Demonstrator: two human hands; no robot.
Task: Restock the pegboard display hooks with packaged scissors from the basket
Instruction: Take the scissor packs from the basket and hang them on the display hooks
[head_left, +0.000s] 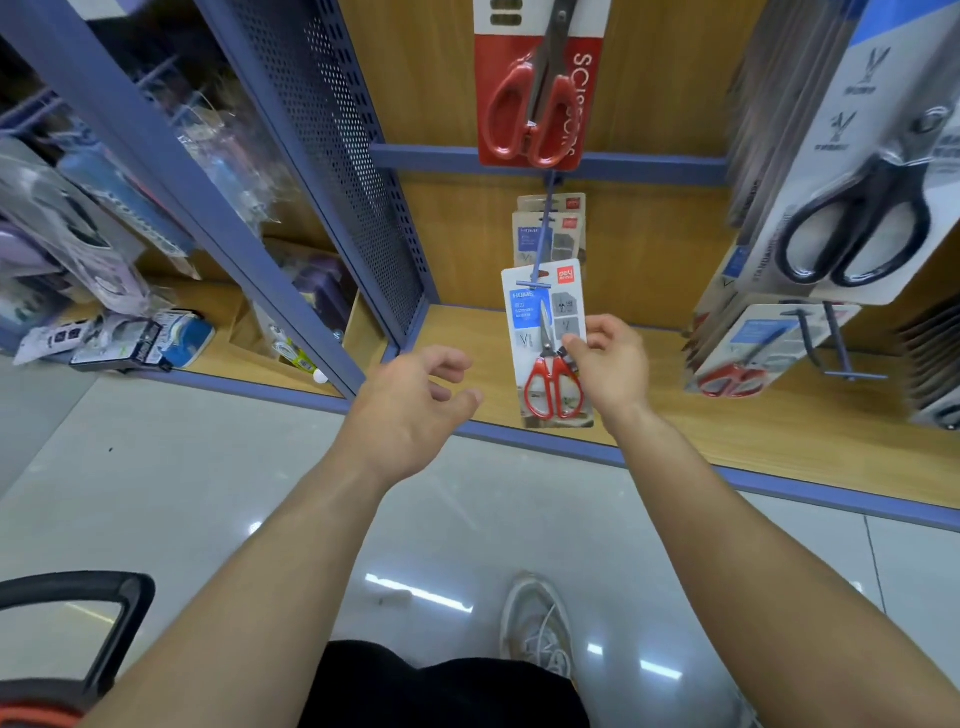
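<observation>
A person stands facing a wooden display shelf (727, 431) with blue rails, arms stretched forward. Far below and to the left of the fingers, near the person's body, the black handle of the basket (122, 618) shows at the picture's edge; its contents are out of sight.

Above the fingers hangs a large red scissors pack (535, 104); well to their right hang black-handled scissors packs (857, 223).

The packaged scissors (545, 338), a flat white card carrying small red-handled scissors, hangs at the front end of a blue hook (540, 244). More cards of the same kind (550, 228) sit further back on the hook.

The right hand (613, 364) pinches the card's right edge, its fingertips (574, 345) level with the scissors' pivot. The left hand (410, 400) hovers just left of the card, its fingers (447, 364) loosely curled, spread and holding nothing.

The pack looks light and thin. The card would probably bend if squeezed at its middle, and any plastic cover may be slick. An edge pinch beside the scissors, where the pack is stiffest, seems the soundest hold.
</observation>
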